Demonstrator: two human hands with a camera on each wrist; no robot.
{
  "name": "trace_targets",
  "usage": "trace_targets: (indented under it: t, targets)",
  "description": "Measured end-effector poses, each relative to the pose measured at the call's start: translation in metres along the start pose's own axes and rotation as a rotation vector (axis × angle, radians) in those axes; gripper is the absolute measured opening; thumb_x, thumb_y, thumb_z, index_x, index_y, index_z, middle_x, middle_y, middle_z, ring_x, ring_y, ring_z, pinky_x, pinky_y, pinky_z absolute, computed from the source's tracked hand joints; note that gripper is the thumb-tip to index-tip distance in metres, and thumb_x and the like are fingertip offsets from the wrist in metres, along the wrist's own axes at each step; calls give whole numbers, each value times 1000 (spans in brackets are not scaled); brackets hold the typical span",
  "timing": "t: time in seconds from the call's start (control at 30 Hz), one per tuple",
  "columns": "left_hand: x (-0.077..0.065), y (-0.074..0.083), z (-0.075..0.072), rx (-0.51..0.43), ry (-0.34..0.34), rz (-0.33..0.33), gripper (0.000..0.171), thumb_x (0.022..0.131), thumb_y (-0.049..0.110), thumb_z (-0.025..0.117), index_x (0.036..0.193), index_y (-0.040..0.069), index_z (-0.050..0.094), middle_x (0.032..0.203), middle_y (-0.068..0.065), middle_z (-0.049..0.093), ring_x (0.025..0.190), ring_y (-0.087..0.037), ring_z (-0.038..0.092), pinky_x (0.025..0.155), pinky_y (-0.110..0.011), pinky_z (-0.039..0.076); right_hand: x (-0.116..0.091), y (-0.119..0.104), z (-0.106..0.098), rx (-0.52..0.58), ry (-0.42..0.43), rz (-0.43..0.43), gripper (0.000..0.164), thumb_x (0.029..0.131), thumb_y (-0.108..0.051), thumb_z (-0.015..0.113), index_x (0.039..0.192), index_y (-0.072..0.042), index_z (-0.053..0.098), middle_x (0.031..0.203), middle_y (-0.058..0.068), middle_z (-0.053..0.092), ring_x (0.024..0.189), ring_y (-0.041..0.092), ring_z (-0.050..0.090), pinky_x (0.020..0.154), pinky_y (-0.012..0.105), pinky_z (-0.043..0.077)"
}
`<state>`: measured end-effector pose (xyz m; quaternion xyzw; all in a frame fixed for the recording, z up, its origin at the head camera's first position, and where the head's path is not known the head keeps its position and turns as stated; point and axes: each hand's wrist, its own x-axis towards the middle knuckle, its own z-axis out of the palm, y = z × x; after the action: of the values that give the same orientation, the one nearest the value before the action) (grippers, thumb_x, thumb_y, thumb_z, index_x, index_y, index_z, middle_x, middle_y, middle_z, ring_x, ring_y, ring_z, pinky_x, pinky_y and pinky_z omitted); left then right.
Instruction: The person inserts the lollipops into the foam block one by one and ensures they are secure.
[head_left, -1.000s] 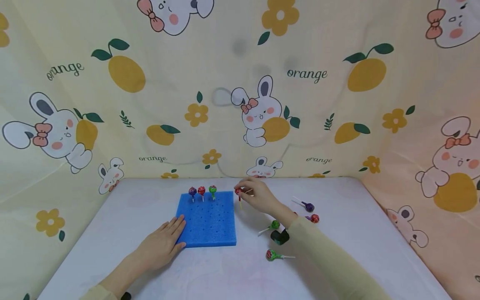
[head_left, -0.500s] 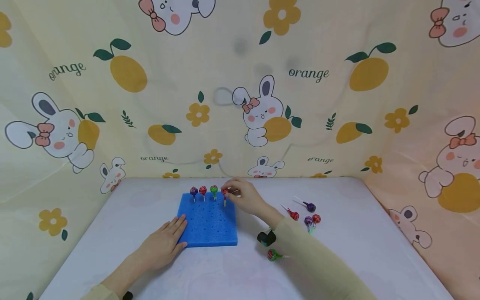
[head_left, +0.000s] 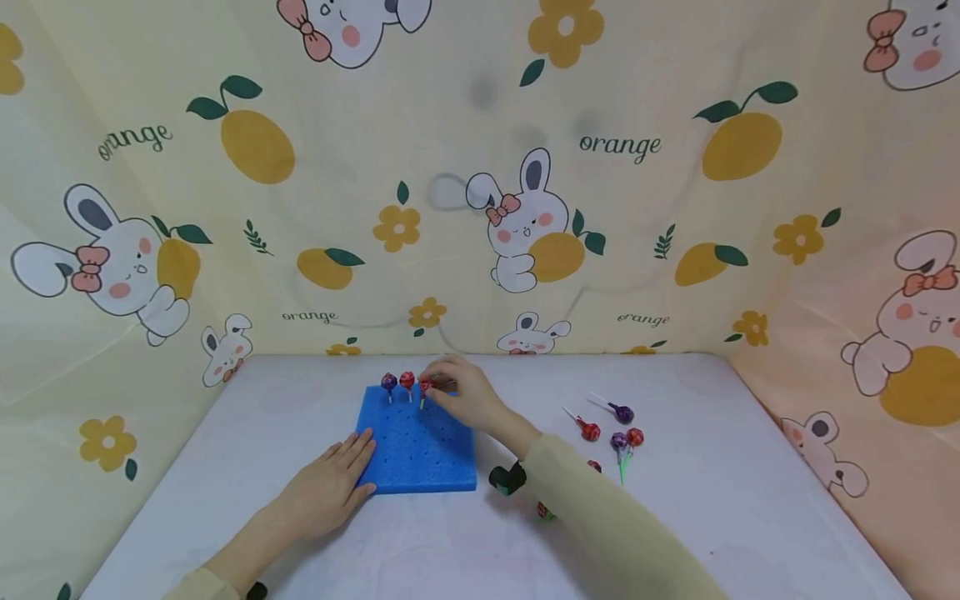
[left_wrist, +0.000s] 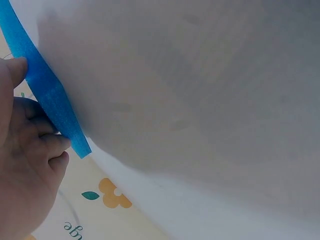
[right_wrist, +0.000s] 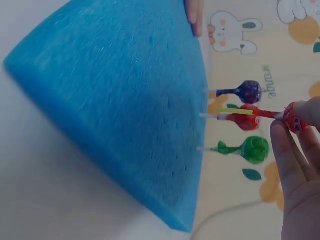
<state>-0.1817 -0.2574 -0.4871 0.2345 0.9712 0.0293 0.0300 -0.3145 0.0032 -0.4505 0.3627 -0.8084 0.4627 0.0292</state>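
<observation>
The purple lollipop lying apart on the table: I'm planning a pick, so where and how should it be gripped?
Probably by its round head, from above, with the right hand once that releases the red lollipop. It lies on its side, head nearer and rightward, thin stick pointing away and left, so a head pinch leaves the stick free.

The right sleeve [head_left: 607,517] half-hid a lollipop [head_left: 545,511] (only one end showed); the left wrist view cropped the board [left_wrist: 44,80].

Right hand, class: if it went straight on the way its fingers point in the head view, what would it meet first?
The right hand would probably first meet the standing red lollipop in the blue foam board; depth is unclear, so it might pass in front.
</observation>
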Motion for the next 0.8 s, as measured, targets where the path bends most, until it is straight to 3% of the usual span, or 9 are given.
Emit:
trace_targets:
  t: [0.53,0.8]
  targets:
    - [-2,2,-4,-3,6,-9,65,110,38,52,155,-8,40,164,-27,32,152,-44,32,123,-58,31,15,-6,27,7,-14,27,21,100,-5,69,121,-7,73,127,8,64,111,22,69,94,22,57]
    - [-2,1,-4,-13,12,-1,65,110,37,53,155,-8,41,164,-27,33,152,-44,33,122,-59,32,20,-7,39,6,-30,35,19,101,-8,69,119,-10,74,125,5,65,111,15,68,95,21,56]
